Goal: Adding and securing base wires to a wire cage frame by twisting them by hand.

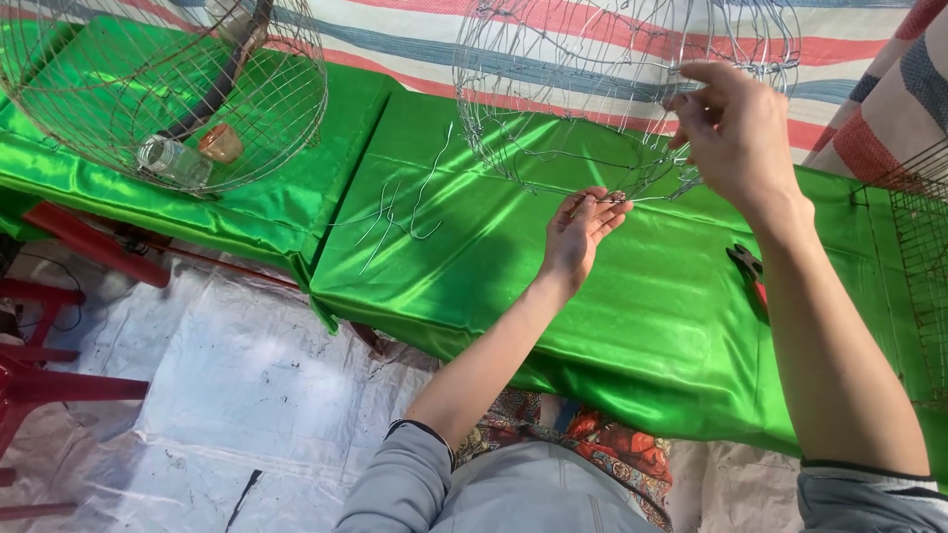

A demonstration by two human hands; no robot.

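Observation:
A round wire cage stands tilted on the green satin table in front of me. My left hand pinches a thin wire at the cage's lower rim. Higher up, my right hand grips the cage's side wires with fingers closed around them. Several loose bent wires lie on the cloth to the left of the cage.
A second wire cage sits at the far left with a glass jar and a small brown cup inside. Red-handled pliers lie at the right. A wire mesh panel is at the right edge. Red stool legs stand on the plastic-sheeted floor.

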